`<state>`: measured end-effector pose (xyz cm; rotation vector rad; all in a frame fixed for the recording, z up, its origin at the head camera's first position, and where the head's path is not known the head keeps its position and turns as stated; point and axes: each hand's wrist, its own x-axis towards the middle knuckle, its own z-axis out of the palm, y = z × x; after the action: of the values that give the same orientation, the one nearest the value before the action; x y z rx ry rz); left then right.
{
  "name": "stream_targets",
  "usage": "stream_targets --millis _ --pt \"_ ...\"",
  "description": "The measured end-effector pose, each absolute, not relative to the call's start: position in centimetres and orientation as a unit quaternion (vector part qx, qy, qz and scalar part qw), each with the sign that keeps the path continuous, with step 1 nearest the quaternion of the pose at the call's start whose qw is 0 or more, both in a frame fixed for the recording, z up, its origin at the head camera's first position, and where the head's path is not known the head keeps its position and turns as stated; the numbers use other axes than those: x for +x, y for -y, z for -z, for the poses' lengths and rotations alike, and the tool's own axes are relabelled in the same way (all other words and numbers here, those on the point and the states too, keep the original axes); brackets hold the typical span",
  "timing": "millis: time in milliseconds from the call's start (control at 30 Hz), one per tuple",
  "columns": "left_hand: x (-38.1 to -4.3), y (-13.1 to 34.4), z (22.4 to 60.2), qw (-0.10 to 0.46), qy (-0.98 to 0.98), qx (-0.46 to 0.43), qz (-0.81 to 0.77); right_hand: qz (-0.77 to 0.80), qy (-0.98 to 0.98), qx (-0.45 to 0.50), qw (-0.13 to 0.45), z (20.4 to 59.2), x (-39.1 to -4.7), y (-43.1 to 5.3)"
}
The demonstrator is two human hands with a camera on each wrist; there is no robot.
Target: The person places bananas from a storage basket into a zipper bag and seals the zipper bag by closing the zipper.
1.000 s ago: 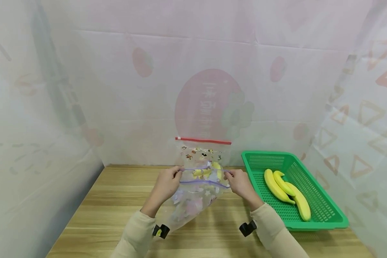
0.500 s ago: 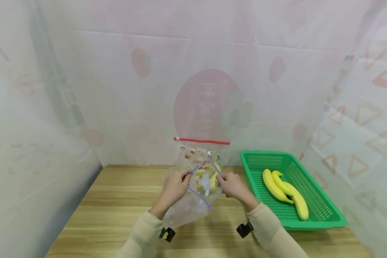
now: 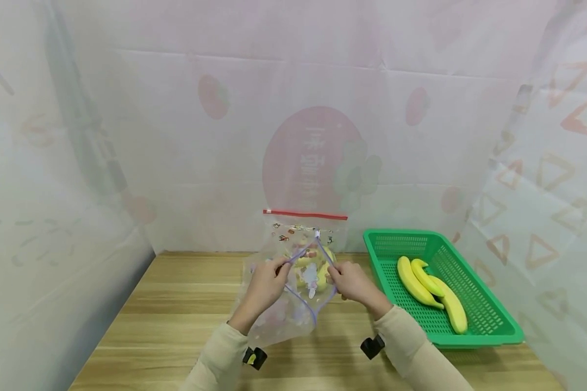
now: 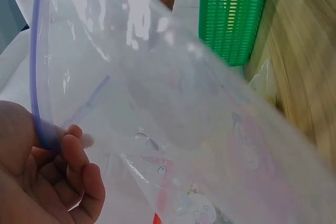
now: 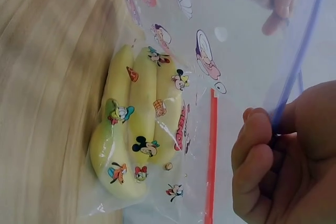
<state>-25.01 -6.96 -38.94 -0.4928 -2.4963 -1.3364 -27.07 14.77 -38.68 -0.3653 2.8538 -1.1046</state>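
Between my hands is a clear printed zip bag (image 3: 276,323) with a purple zip edge, its mouth spread into a diamond shape. My left hand (image 3: 266,283) pinches one side of that edge, thumb against curled fingers. The opposite side is pinched by my right hand (image 3: 354,281). Behind it stands another clear bag with a red zip strip (image 3: 305,215) and cartoon prints. In the right wrist view several yellow bananas (image 5: 143,85) lie inside that red-zip bag. In the head view they show only partly through the purple-edged bag.
A green plastic basket (image 3: 494,309) stands on the right side of the wooden table (image 3: 176,315). It holds 3 yellow bananas (image 3: 413,279). Pale printed sheets (image 3: 176,136) hang behind the table and at both sides.
My hands have come closer together, and the bag's mouth has gone from a wide, narrow slit to a diamond-shaped opening. Over the last half second the hands have barely moved.
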Motion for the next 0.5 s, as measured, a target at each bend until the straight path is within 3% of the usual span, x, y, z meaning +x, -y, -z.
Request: stream_targets --millis 500 --pt "-25.4 8.8 38.3 0.172 0.863 -0.125 0.459 0.292 -0.948 -0.116 0.051 38.3 -27.2 -16.7"
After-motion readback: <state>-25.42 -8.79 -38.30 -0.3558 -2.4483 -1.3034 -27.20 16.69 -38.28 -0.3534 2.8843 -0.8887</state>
